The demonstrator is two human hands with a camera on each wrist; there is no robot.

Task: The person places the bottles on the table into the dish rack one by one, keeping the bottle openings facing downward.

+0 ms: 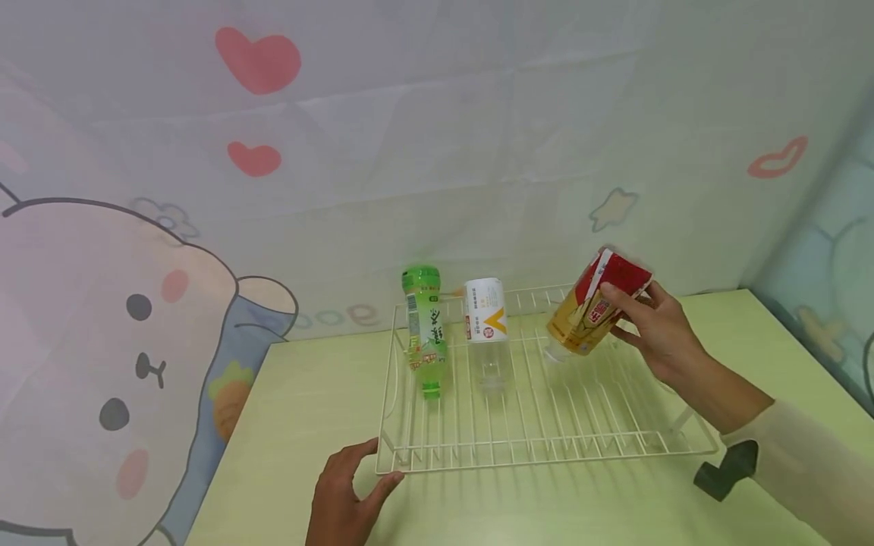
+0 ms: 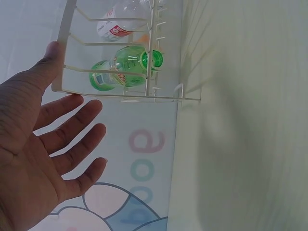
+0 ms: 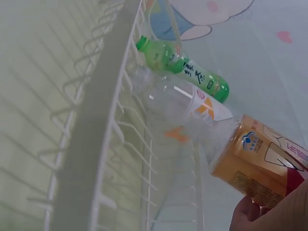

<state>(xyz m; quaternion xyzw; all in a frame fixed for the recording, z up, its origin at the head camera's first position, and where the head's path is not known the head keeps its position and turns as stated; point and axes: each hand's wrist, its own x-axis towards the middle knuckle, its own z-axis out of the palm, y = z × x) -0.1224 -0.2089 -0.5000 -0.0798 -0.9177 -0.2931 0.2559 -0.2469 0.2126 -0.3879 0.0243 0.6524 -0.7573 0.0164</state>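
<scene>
A white wire rack (image 1: 546,462) stands on the table, its front left corner between the thumb and forefinger of my left hand (image 1: 344,497); in the left wrist view the other fingers (image 2: 79,161) spread loosely beside it. My right hand (image 1: 658,330) grips a clear plastic bottle with a red and gold label (image 1: 587,311) around its base end. That bottle tilts neck-down over the rack's right half. Upside down in the rack lean a green bottle (image 1: 426,326) at the left and a clear bottle with a white and orange label (image 1: 486,315) beside it.
Behind the rack hangs a pale cloth (image 1: 437,189) printed with hearts and a cartoon bear. The light green table top (image 1: 307,394) extends past the rack on both sides. A black strapped device (image 1: 727,470) sits at the right wrist.
</scene>
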